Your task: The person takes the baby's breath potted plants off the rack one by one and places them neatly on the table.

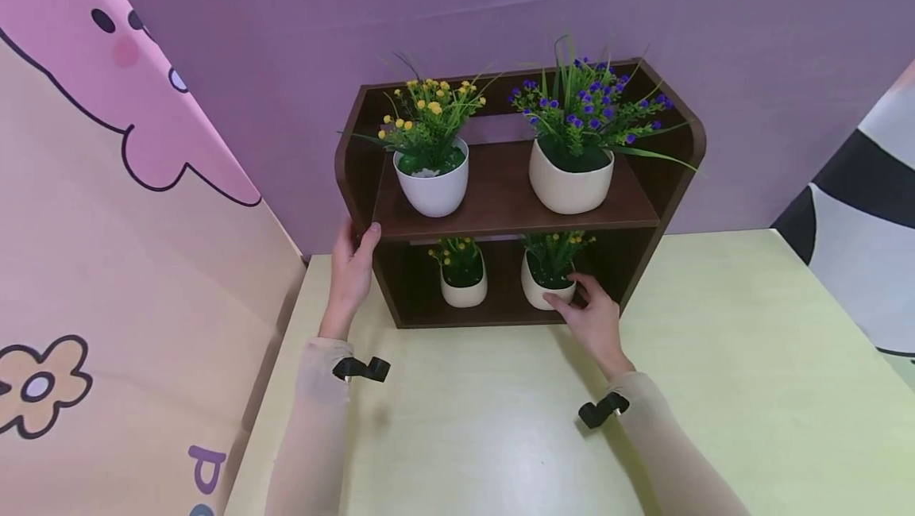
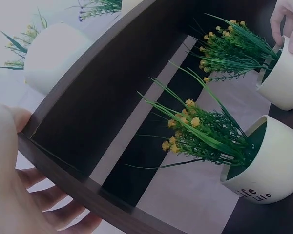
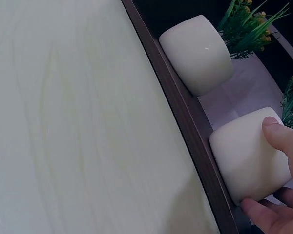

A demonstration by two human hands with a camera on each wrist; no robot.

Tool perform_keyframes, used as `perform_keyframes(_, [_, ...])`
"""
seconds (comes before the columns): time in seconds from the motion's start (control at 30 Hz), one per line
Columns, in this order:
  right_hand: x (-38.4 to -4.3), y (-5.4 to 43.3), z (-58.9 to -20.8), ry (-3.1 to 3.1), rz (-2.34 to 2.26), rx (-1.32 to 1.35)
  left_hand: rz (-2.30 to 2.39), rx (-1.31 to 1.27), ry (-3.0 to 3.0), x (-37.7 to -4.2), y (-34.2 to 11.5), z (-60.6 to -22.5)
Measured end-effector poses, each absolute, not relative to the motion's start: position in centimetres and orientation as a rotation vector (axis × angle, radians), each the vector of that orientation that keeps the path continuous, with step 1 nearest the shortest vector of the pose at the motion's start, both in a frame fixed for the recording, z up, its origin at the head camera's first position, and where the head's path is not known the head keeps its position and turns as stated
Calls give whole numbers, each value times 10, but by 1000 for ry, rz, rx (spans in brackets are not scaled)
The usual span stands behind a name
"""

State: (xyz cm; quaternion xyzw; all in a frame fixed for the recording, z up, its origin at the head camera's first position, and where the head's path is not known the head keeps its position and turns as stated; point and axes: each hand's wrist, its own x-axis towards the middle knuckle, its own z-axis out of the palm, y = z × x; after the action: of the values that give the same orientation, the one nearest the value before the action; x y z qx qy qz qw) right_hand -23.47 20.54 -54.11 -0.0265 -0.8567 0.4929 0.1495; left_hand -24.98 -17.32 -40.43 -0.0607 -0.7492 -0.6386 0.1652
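Note:
My left hand (image 1: 351, 274) grips the left side of a dark brown two-tier wooden shelf (image 1: 515, 224). In the left wrist view its thumb lies over the board's edge and the fingers go along the outer side. My right hand (image 1: 596, 327) holds the right-hand cream flowerpot (image 1: 539, 287) on the lower tier, thumb and fingers spread around its side. Yellow flowers (image 1: 561, 246) grow from that pot. Beside it on the same tier stands another cream pot (image 1: 465, 294) with yellow flowers; the left wrist view shows the lettering "Life" on it.
On the upper tier are a white pot (image 1: 432, 186) of yellow flowers and a larger cream pot (image 1: 572, 182) of purple-blue flowers. The shelf stands on a pale table (image 1: 465, 413) against a purple backdrop (image 1: 286, 103). A printed pink-and-cream panel (image 1: 143, 262) borders the left.

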Motion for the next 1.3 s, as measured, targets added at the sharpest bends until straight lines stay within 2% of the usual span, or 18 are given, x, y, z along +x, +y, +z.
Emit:
perform_keyframes(0.83, [-215,206,-540,-2405,1490,-55,-1886,-220,-2206,-249,-174,-404])
perform_keyframes(1.3, [-192,207,-534,-2424,1498,-57,-1928,-195,-2259,-246,-180,-402])
